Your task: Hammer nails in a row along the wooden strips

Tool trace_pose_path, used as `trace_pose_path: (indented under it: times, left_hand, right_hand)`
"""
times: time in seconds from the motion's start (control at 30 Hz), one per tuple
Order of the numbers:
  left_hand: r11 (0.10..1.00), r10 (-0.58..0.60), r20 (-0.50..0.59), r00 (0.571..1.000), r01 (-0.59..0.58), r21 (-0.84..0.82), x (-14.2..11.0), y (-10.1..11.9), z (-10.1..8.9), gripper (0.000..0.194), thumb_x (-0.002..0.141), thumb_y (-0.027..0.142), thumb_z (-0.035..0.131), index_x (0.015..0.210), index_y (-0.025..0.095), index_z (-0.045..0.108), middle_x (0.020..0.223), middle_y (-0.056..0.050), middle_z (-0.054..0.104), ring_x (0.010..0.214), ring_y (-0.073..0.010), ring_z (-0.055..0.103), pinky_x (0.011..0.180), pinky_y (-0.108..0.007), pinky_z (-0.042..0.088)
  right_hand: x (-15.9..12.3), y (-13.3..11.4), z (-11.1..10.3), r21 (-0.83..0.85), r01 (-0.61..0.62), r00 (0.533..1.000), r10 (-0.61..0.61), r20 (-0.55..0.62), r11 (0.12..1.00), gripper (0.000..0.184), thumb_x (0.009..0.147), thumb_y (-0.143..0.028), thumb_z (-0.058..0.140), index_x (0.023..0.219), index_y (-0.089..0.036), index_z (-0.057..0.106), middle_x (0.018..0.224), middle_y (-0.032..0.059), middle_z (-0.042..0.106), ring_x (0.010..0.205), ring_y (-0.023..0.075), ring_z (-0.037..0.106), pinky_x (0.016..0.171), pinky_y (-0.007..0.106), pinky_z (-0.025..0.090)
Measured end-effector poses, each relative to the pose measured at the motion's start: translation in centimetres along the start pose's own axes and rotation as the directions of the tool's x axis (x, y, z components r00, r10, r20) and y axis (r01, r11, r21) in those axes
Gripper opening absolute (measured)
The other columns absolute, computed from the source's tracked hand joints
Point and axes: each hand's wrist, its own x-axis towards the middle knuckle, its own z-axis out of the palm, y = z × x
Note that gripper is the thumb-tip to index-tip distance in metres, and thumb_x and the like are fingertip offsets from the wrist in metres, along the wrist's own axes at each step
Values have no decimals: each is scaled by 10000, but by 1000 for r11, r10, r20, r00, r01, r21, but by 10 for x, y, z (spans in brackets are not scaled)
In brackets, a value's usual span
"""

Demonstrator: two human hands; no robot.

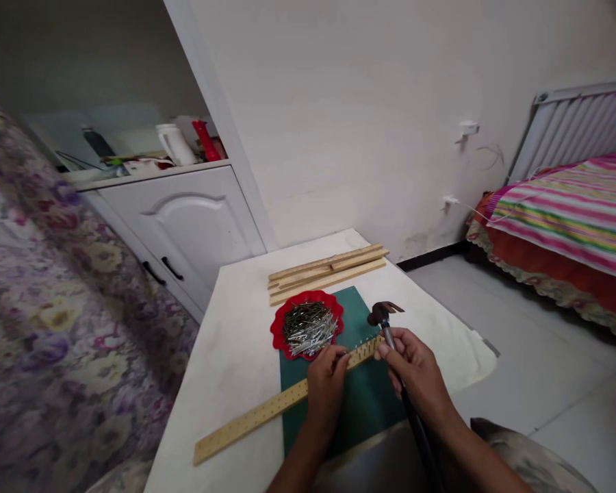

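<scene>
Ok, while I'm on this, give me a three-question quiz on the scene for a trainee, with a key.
1. Which has the hammer in its grip?
a) the left hand
b) the right hand
c) neither hand

2. True or false: the red bowl holds nails.

3. Fill in the colour: the mat under part of the dotted strip is ____.

Key: 1. b; 2. true; 3. green.
</scene>
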Motion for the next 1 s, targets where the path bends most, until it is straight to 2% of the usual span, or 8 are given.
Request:
trace_pose_path:
  times: [0.2,0.6,0.8,1.0]
  left_hand:
    - [998,26,8,1000,-27,53,4,-4,5,164,835,274,469,788,208,612,777,-12,662,745,-163,607,712,-261,444]
    - [988,68,7,998,-68,136,6,-4,10,123,824,233,498,790,208,614,780,5,643,741,-142,581,704,-248,407]
    - [989,63,-5,998,-62,132,8,-4,12,133,823,251,511,777,197,623,755,5,629,699,-131,567,662,-232,399]
    - [990,57,-25,998,-53,134,8,-10,17,114,799,216,530,754,195,632,748,9,638,696,-126,567,644,-223,385]
  right_hand:
    - [-1,-1,1,-1,-2,1000,2,18,1000,243,758,-414,636,755,-203,515,527,-87,524,268,36,323,264,170,245]
    - [-3,-5,-3,-3,-6,1000,6,20,1000,203,756,-362,626,799,-197,516,649,-47,613,271,25,359,266,166,264]
    - [-7,-3,-4,-62,-35,984,45,171,997,211,823,-396,545,788,-192,504,659,-41,613,280,26,372,264,153,274]
    - [-9,9,-1,-130,-58,957,92,275,990,178,842,-369,524,867,-193,514,674,-43,612,278,14,390,280,137,249]
